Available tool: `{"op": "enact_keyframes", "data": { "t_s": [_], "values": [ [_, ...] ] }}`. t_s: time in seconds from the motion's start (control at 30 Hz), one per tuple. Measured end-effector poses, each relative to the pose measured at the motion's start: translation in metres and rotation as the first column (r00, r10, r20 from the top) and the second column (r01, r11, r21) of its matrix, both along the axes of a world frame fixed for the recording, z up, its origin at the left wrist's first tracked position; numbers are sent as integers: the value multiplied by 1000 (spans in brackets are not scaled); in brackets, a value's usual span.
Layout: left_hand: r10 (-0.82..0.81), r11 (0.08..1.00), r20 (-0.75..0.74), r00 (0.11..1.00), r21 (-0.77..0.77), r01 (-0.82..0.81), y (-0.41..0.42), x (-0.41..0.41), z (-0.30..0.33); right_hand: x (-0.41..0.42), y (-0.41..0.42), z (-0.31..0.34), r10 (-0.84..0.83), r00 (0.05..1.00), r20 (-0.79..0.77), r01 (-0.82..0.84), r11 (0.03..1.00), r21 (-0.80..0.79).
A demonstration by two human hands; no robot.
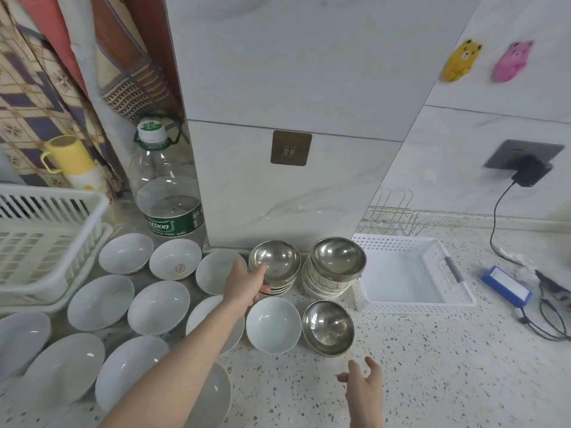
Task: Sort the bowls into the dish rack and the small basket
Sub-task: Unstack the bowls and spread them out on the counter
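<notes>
Several white ceramic bowls lie spread over the left of the speckled counter. A steel bowl tops a short stack of small bowls, and my left hand grips that stack at its left rim. A second steel bowl sits on another stack of small bowls to its right. A lone steel bowl stands nearer me beside a white bowl. My right hand hovers open over the counter, just in front of the lone steel bowl. The white dish rack is far left, the small white basket right.
A large water bottle and a yellow cup stand behind the bowls. A wire rack leans at the wall behind the basket. A blue pack, cables and a plugged charger occupy the far right.
</notes>
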State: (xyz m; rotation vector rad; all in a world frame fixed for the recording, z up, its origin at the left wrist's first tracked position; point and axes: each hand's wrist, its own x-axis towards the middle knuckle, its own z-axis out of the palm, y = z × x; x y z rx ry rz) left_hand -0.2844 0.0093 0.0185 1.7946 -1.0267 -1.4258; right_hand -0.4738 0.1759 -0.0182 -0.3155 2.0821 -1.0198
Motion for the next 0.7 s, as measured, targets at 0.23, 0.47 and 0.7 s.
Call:
{"op": "enact_keyframes", "data": {
  "t_s": [0.23,0.47,0.7],
  "values": [
    [-34,998,-45,998,-51,32,-4,0,-5,8,10,6,-78,997,-14,78,997,19],
    [28,997,-211,977,-58,-41,2,15,2,19,2,17,95,993,-66,-96,995,-22],
    [207,966,-426,881,-56,-254,31,62,15,47,-65,40,359,931,-60,-364,920,-147]
  ]
}}
